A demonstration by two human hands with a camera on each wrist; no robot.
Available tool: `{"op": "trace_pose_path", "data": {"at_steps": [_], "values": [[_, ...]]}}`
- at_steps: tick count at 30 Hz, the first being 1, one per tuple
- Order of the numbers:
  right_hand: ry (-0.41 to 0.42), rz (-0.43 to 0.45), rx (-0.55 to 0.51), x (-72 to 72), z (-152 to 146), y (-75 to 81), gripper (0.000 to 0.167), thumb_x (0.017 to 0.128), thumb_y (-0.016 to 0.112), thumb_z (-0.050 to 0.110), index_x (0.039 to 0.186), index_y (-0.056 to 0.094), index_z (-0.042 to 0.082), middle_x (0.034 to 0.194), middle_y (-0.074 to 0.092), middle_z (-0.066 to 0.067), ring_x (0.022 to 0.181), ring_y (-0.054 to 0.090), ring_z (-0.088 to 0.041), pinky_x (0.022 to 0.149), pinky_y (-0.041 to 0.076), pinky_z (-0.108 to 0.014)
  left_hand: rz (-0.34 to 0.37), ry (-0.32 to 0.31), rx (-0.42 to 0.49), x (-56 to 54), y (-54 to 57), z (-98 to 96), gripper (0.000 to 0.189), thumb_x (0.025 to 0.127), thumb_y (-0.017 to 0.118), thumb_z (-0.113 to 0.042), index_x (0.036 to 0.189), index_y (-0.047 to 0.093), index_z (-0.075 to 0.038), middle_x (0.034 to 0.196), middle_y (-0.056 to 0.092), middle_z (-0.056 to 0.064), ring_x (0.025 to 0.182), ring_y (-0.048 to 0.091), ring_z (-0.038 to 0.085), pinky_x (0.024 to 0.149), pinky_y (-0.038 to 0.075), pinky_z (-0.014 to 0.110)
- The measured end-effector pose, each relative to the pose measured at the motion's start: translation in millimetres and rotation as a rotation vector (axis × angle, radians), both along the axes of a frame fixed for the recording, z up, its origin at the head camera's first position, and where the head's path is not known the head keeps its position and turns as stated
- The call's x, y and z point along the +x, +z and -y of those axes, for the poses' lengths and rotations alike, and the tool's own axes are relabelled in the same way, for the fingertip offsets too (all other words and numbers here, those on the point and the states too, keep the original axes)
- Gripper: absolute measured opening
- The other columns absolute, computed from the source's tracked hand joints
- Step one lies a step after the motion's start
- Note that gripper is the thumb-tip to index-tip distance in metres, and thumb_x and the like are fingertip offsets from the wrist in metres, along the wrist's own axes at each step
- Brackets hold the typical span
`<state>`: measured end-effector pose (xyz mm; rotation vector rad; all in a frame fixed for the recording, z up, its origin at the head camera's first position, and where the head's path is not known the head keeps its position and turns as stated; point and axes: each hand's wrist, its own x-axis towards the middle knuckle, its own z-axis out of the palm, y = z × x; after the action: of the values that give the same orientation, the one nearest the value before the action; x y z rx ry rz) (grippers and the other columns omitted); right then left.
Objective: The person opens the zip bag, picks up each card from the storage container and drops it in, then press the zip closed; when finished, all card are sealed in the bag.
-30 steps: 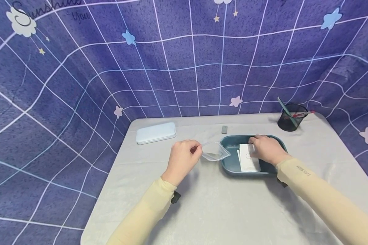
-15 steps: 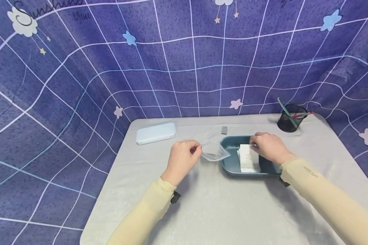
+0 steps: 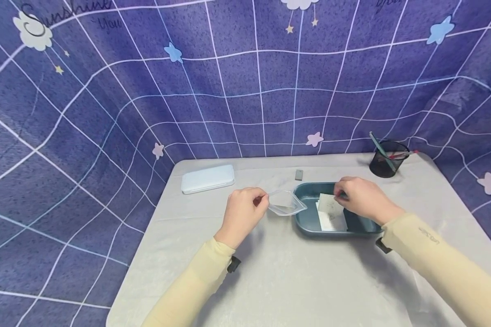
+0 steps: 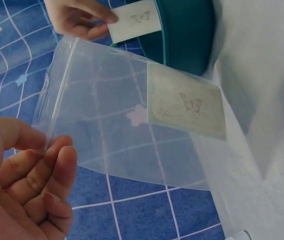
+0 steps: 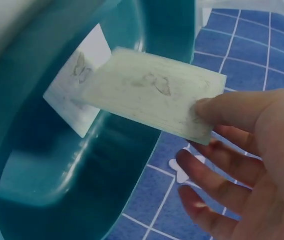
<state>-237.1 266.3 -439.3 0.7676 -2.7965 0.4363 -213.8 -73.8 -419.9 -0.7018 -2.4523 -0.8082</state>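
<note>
My left hand point(image 3: 244, 213) pinches the top edge of a clear zip bag point(image 4: 114, 105) between thumb and fingers. Inside the bag lies a pale card with a butterfly print point(image 4: 187, 102). To the right stands a teal tray point(image 3: 307, 220), close beside the bag's mouth. Over that tray my right hand point(image 3: 364, 199) pinches another thin pale card point(image 5: 147, 82) by one end, thumb on top; it bears a faint butterfly print too. White butterfly paper point(image 5: 81, 75) lies in the tray, partly covered by the held card in the right wrist view.
A pale blue flat case point(image 3: 207, 179) lies at the back left of the table. Behind the tray is a small grey block point(image 3: 299, 175). A black mesh pen cup point(image 3: 382, 165) with pens stands at the back right, before a blue grid-patterned curtain point(image 3: 270, 104).
My right hand has lifted the pale card off the white paper in the tray, tilting it up and drawing slightly to the right. The left hand and bag have stayed in place.
</note>
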Motion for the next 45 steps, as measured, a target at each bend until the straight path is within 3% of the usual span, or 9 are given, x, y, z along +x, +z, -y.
{"op": "trace_pose_path", "data": {"at_steps": [4,9,13,19,29,36,40,45], "values": [[0.015,-0.076,-0.028,6.0,3.7,7.3,0.010,0.083,0.078,0.009,0.084,0.071,0.016,0.085,0.066,0.006,0.073,0.062,-0.018,0.068,0.053,-0.048,0.002,-0.001,0.000,0.0,-1.4,-0.1,0.015,0.090,0.067,-0.012,0.082,0.079,-0.013,0.077,0.073,-0.004,0.067,0.065,0.009,0.068,0.053,0.030],[0.067,-0.250,-0.103,16.3,11.1,25.6,0.011,0.081,0.077,0.008,0.083,0.069,0.014,0.089,0.067,0.001,0.077,0.064,-0.021,0.068,0.053,-0.045,0.003,0.004,0.006,-0.5,-2.1,-0.1,0.015,0.090,0.067,-0.012,0.082,0.079,-0.013,0.077,0.073,-0.004,0.067,0.065,0.009,0.067,0.053,0.030],[0.097,-0.364,-0.153,25.8,17.9,42.3,0.007,0.081,0.074,0.009,0.085,0.069,0.013,0.094,0.068,-0.001,0.085,0.065,-0.024,0.075,0.052,-0.045,0.005,0.003,0.008,-1.3,-1.7,0.3,0.015,0.090,0.067,-0.012,0.082,0.079,-0.013,0.077,0.073,-0.005,0.067,0.065,0.009,0.067,0.053,0.030],[0.140,-0.438,-0.207,43.4,32.3,67.3,0.005,0.087,0.067,0.014,0.089,0.070,0.012,0.101,0.070,-0.002,0.097,0.064,-0.027,0.093,0.046,-0.044,-0.009,0.000,0.006,-2.2,-2.4,0.4,0.014,0.090,0.068,-0.011,0.083,0.080,-0.012,0.078,0.074,-0.003,0.068,0.066,0.010,0.068,0.053,0.031],[0.240,-0.544,-0.271,69.6,60.7,96.0,0.016,0.094,0.057,0.020,0.089,0.069,0.011,0.106,0.071,-0.005,0.099,0.066,-0.029,0.093,0.046,-0.043,-0.005,-0.001,0.008,-1.0,-1.6,-0.1,0.013,0.089,0.069,-0.011,0.083,0.080,-0.012,0.079,0.075,-0.003,0.068,0.067,0.011,0.068,0.054,0.032],[0.286,-0.527,-0.312,72.1,75.6,90.8,0.012,0.093,0.060,0.019,0.088,0.068,0.012,0.106,0.070,-0.001,0.097,0.066,-0.024,0.086,0.048,-0.038,-0.017,0.000,0.004,0.4,-1.5,-1.1,0.014,0.089,0.069,-0.010,0.082,0.080,-0.012,0.076,0.073,-0.003,0.066,0.065,0.009,0.067,0.054,0.030],[0.268,-0.457,-0.325,69.2,80.2,79.0,0.003,0.090,0.068,0.014,0.087,0.069,0.014,0.108,0.070,-0.001,0.101,0.065,-0.023,0.090,0.047,-0.038,-0.011,-0.001,0.004,0.7,-2.1,-1.2,0.013,0.089,0.069,-0.010,0.082,0.080,-0.013,0.076,0.073,-0.004,0.066,0.065,0.008,0.067,0.053,0.030],[0.227,-0.396,-0.310,62.6,84.5,60.8,0.007,0.086,0.076,0.010,0.085,0.071,0.015,0.110,0.069,-0.002,0.103,0.064,-0.023,0.089,0.050,-0.041,-0.016,0.000,0.005,1.9,-1.7,-1.1,0.013,0.089,0.070,-0.012,0.082,0.080,-0.013,0.076,0.073,-0.004,0.066,0.065,0.009,0.067,0.053,0.031]]}}
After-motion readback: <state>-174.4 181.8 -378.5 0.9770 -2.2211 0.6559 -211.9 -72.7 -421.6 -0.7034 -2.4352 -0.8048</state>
